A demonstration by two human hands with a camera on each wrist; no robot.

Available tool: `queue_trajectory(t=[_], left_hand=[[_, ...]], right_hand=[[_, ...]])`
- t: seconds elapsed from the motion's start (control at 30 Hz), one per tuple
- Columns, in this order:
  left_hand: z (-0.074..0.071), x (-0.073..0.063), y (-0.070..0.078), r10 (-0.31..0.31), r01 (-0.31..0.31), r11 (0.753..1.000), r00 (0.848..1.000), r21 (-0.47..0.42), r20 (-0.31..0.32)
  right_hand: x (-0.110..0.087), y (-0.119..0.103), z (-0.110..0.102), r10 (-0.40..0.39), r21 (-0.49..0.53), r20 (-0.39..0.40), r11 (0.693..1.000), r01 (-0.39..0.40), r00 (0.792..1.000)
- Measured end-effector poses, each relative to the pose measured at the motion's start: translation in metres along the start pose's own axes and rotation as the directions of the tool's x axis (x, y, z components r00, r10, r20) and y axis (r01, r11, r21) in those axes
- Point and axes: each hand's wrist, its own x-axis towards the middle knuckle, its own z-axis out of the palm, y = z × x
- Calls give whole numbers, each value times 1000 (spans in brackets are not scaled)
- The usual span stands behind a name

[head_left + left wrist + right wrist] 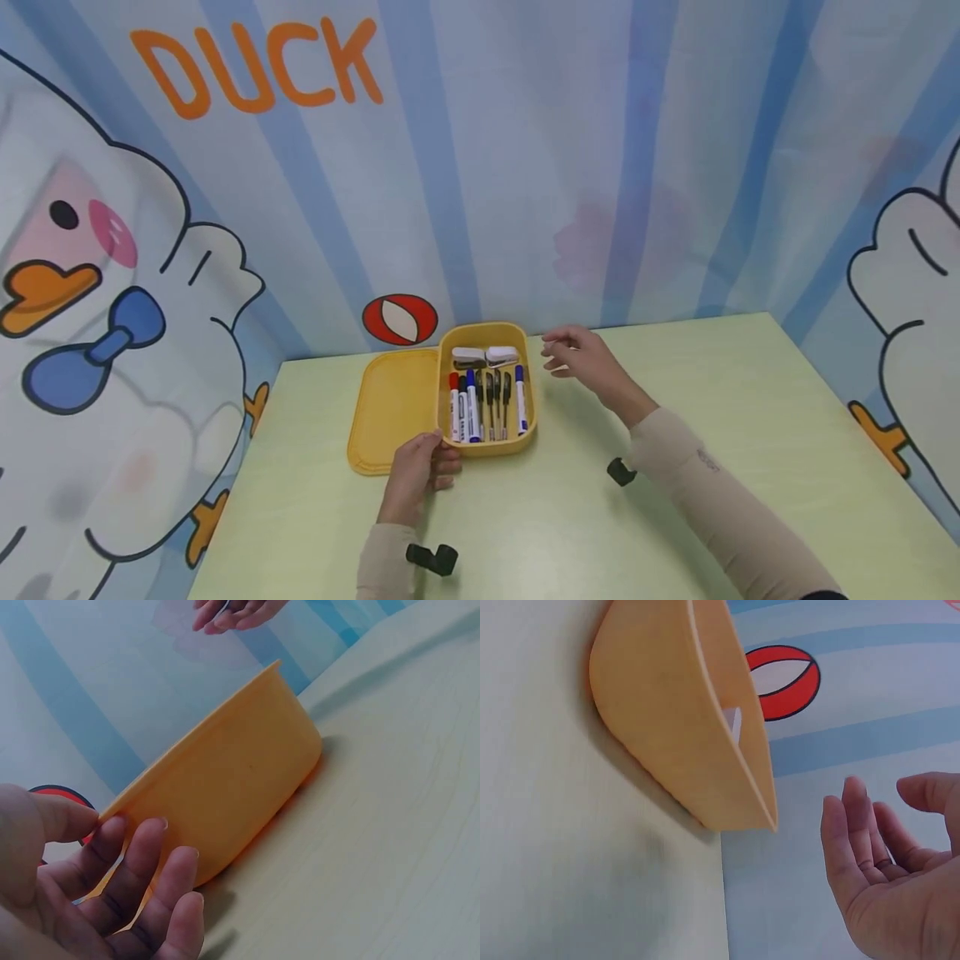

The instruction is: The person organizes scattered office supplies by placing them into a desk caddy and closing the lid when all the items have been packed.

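Observation:
A yellow plastic box point(495, 450) stands uncovered near the back of the table. My left hand point(416, 471) pinches its rim at the front left corner between thumb and forefinger, the other fingers loosely bent in the left wrist view. Inside lie red, black and blue capped markers point(472, 408), several black-capped pens point(497, 404) and a separate blue-capped marker point(521, 400) at the right. Two small white stapler-like items point(501, 354) fill the back. Off the box's back right side, my right hand point(588, 362) hovers with relaxed fingers, holding nothing.
A flat yellow lid point(390, 408) lies at the box's left, against it. Behind the pale green table point(750, 417) hangs a striped blue curtain point(517, 167) with duck prints. Small black devices point(621, 472) sit at both wrists.

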Motion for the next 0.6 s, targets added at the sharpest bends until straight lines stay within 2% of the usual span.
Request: queue_trajectory(t=[0.33, 0.6], left_hand=[[-3, 0, 2, -16, 16, 1000, 1000, 8, 0], [-1, 2, 1, -4, 5, 999, 1000, 40, -17]], right_hand=[[-41, 18, 11, 51, 56, -94, 997, -46, 994], [-70, 28, 7, 64, 141, -82, 989, -52, 995]])
